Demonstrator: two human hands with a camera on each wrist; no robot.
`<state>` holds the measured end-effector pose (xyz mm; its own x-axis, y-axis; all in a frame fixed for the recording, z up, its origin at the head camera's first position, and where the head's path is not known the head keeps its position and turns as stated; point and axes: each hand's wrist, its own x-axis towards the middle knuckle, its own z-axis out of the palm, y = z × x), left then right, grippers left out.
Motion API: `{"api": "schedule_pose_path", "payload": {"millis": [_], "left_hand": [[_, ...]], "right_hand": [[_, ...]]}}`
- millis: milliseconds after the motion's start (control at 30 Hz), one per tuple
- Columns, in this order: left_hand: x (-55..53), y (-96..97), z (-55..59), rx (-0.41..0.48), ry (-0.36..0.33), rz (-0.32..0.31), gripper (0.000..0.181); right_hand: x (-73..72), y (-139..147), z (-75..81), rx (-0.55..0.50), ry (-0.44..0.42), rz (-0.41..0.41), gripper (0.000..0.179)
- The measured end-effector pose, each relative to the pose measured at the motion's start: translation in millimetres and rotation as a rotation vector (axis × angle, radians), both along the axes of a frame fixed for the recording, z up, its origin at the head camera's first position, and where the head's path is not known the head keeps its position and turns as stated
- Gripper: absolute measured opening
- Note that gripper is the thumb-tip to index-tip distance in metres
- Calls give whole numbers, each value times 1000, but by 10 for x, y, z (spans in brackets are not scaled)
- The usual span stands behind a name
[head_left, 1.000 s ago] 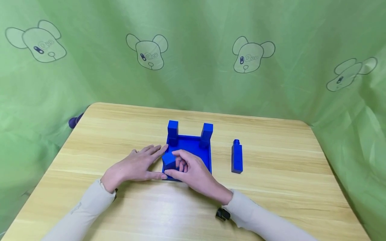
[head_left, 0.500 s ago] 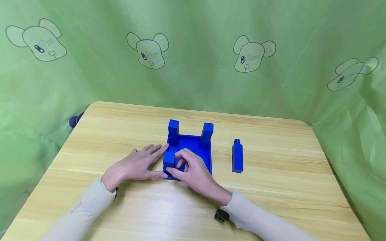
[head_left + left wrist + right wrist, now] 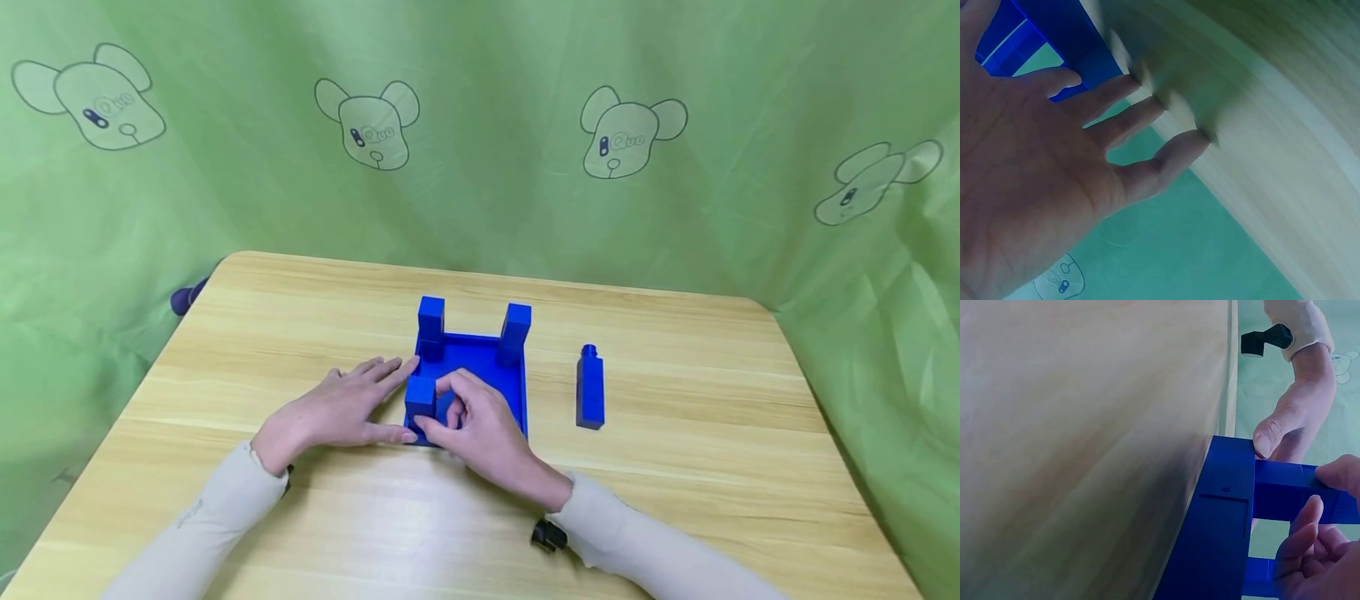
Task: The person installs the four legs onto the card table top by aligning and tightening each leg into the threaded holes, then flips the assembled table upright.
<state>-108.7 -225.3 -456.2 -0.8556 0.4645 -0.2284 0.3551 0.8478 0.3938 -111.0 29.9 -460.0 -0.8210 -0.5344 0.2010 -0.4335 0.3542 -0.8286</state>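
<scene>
A shallow blue square tray-like base (image 3: 471, 354) lies on the table. My right hand (image 3: 486, 429) pinches an upright square blue leg (image 3: 421, 392) at its near left corner, between thumb and fingers. In the right wrist view the held leg (image 3: 1282, 490) meets the base's side wall (image 3: 1225, 487). My left hand (image 3: 341, 408) lies along the base's left side with fingers spread, its thumb and index fingertips touching the edge. Two similar legs, left (image 3: 431, 321) and right (image 3: 516, 329), stand at the far corners. The held leg's lower end is hidden in the head view.
A loose blue leg (image 3: 590, 392) with a threaded peg lies to the right of the base, peg pointing away. The wooden table (image 3: 697, 433) is backed by a green curtain (image 3: 487, 208) with mouse-like drawings. A dark purple object (image 3: 183, 300) shows beyond the left table edge.
The held leg has turned from a skewed angle to line up squarely with the base's corner, and my right fingers shifted slightly with it. My left hand stays in place.
</scene>
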Motion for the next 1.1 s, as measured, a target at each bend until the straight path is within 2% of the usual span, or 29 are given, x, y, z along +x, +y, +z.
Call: {"api": "schedule_pose_path", "payload": {"millis": [367,500,700,933,1100], "left_hand": [[1,-6,23,-11,5,0,106],[2,-8,37,-13,-1,4,106],[3,-2,48,-12,-16,10,107],[-9,41,16,1,3,5,107],[2,43,3,-10,5,16,107]], "right_hand": [[32,20,-11,-18,-68,-23,35],[52,45,-4,-44,-110,-29,42],[89,118,12,-85,-147,-16,42],[78,296,35,-148,-110,-35,45],[77,461,48,-145,-72,-67,40]]}}
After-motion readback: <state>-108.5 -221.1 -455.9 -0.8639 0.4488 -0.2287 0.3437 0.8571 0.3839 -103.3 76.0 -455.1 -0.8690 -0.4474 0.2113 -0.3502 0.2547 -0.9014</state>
